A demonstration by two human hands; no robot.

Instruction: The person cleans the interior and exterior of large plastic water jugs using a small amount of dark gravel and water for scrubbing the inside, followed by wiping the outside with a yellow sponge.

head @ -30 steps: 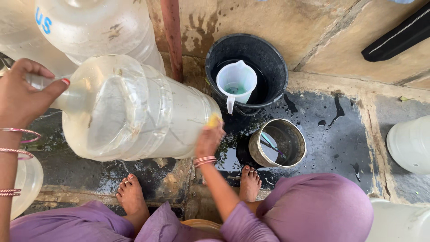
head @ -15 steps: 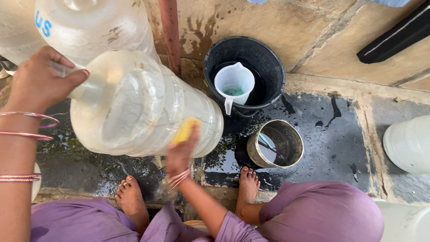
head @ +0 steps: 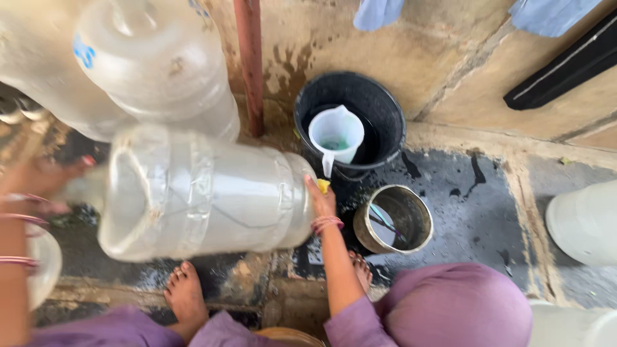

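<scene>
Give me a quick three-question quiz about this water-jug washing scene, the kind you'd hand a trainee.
1. True or false: the white plastic jug sits inside the black bucket.
2. What does the right hand press against the base of the big clear water bottle? A) a wire brush B) a yellow sponge C) a blue cloth
3. Fill in: the left hand grips the bottle at its ____ end.

Key
1. True.
2. B.
3. Neck; the bottle lies on its side, base toward the bucket and the round brass pot.
</scene>
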